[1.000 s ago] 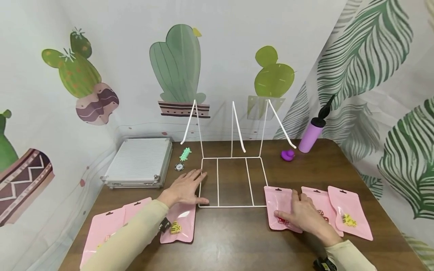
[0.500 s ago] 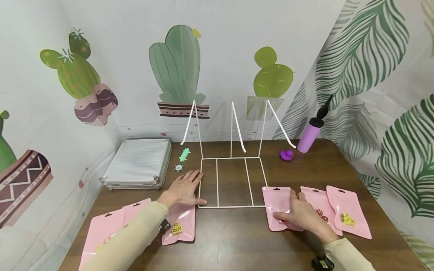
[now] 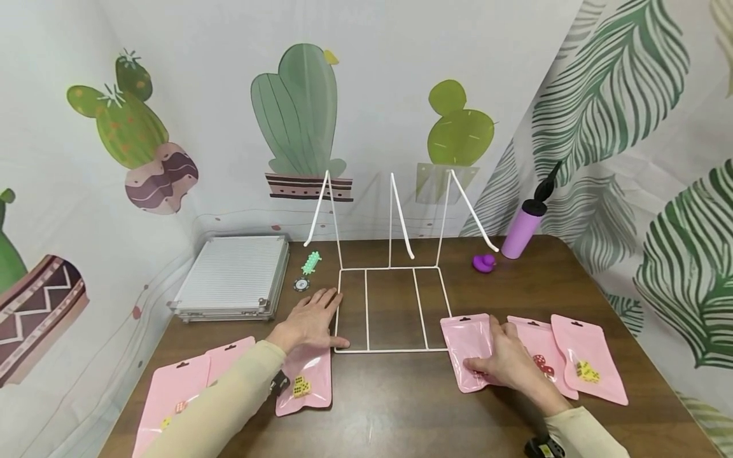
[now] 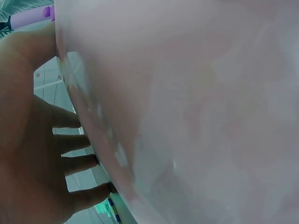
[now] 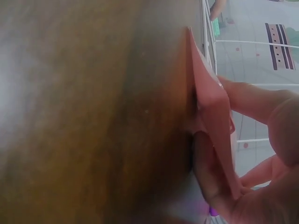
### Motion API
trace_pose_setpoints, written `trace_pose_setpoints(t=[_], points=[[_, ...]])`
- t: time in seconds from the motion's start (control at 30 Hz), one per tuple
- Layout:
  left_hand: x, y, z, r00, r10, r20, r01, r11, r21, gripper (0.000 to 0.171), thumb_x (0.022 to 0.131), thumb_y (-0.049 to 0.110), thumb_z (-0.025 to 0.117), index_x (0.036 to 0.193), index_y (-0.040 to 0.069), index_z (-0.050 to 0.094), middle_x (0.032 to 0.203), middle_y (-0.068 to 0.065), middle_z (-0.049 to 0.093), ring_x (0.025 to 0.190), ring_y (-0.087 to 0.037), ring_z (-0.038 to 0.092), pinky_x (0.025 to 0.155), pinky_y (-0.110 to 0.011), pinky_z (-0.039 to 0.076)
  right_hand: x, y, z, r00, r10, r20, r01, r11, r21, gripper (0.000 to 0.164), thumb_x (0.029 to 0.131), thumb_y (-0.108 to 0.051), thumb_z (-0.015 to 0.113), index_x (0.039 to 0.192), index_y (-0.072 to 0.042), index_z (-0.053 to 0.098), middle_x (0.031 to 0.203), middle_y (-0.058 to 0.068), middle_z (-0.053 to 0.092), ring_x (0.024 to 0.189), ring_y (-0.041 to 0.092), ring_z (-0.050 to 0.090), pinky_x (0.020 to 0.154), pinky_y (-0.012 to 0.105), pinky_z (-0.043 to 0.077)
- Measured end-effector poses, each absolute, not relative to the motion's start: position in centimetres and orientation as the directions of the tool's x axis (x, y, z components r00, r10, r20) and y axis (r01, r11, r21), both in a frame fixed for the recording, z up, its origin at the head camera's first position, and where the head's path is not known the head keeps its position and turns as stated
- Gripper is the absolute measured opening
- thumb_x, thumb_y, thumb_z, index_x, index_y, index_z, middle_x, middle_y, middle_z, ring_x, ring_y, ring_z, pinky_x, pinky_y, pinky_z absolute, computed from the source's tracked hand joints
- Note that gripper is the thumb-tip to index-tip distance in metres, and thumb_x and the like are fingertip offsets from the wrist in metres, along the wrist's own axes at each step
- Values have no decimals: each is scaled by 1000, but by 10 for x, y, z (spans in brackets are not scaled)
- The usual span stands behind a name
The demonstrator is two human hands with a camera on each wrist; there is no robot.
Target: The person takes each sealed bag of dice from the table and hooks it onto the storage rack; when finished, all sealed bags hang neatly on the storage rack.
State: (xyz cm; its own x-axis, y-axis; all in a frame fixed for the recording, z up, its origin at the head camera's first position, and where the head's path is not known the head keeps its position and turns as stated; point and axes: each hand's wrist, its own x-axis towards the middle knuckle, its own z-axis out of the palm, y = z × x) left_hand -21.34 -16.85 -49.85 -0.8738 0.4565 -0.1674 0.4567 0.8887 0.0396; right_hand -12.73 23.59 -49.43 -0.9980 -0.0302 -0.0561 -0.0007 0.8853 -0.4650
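In the head view my left hand [image 3: 307, 323] lies with fingers spread at the left side of a white wire rack [image 3: 424, 312], its thumb over the front corner. Partly under it is a pink zip pouch [image 3: 315, 381] with yellow dice [image 3: 301, 386] in it; the pouch's pink surface [image 4: 201, 116] fills most of the left wrist view. My right hand [image 3: 509, 359] pinches the right edge of another pink pouch [image 3: 469, 343], beside the rack's front right corner. In the right wrist view the thumb [image 5: 252, 99] is on top and a finger [image 5: 205, 163] is underneath. The hand mostly hides this pouch's contents.
Two pink pouches [image 3: 595, 350] lie at the right, with two more [image 3: 177, 375] at the left under the forearm. Behind are a silver case [image 3: 235, 273], a green toy [image 3: 312, 263], a poker chip [image 3: 301, 284], a purple duck [image 3: 484, 263] and a purple pump [image 3: 522, 232]. Three rack hooks jut forward.
My right hand has shifted the pouch it holds slightly left, and the pouch has turned a little. The left hand stays at the rack's side.
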Motion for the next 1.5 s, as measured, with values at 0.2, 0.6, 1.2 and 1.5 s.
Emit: trace_pose_setpoints(t=[0.2,0.6,1.2,1.5], points=[[-213,-169,-497,-866,465,-186,465,884,46,119,69,83,59,156,11,22,161,-12,22,147,-33,23,113,-55,29,-125,239,-499,-999,-46,28,-54,872,-487,115,60,-39,91,141,17,31,109,33,49,85,34,57,79,51,50],[-213,-170,-491,-847,484,-218,472,875,107,126,63,82,66,156,8,21,161,-15,20,147,-36,21,114,-56,28,-123,243,-500,-997,-52,61,-77,850,-521,110,61,-38,91,142,13,35,118,37,51,97,42,58,88,57,48],[-212,-168,-492,-857,454,-243,443,891,103,129,62,85,64,157,12,18,163,-11,15,149,-34,16,117,-55,23,-121,244,-476,-986,-35,165,-122,826,-551,110,62,-36,91,147,2,34,108,26,54,88,36,56,80,52,47],[-215,-167,-492,-853,461,-244,452,887,96,130,61,85,64,157,10,18,163,-13,15,149,-35,16,115,-58,24,-114,241,-448,-959,-28,283,-194,792,-578,106,63,-32,92,150,-6,36,102,16,55,80,27,54,67,34,45]])
